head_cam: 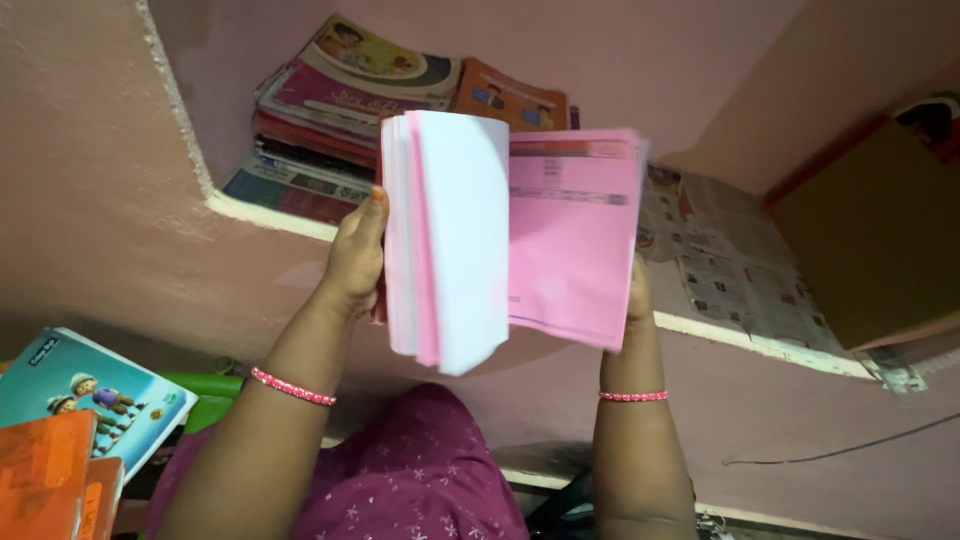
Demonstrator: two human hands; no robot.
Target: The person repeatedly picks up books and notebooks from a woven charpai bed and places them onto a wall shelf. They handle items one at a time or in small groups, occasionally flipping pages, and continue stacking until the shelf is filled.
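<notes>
At the bottom of the frame your lap shows in a purple dotted garment (420, 480), and in the lower left corner lie a light blue picture book (95, 390) and an orange book (45, 470), partly overlapping. Both your forearms rise from there, each with a pink bead bangle (292, 386) at the wrist. In the middle of the frame you hold an open booklet (510, 235) of pink and white pages upright. Your left hand (355, 255) grips its left half, thumb up along the fanned pages. Your right hand (637, 295) is closed on the lower right edge of the pink page, mostly hidden behind it. Beyond the booklet, a wall shelf (260, 212) lined with newspaper (735, 270) crosses the frame. A stack of books (340, 110) lies on it in the upper left, and a brown board (870, 240) stands at the right.
</notes>
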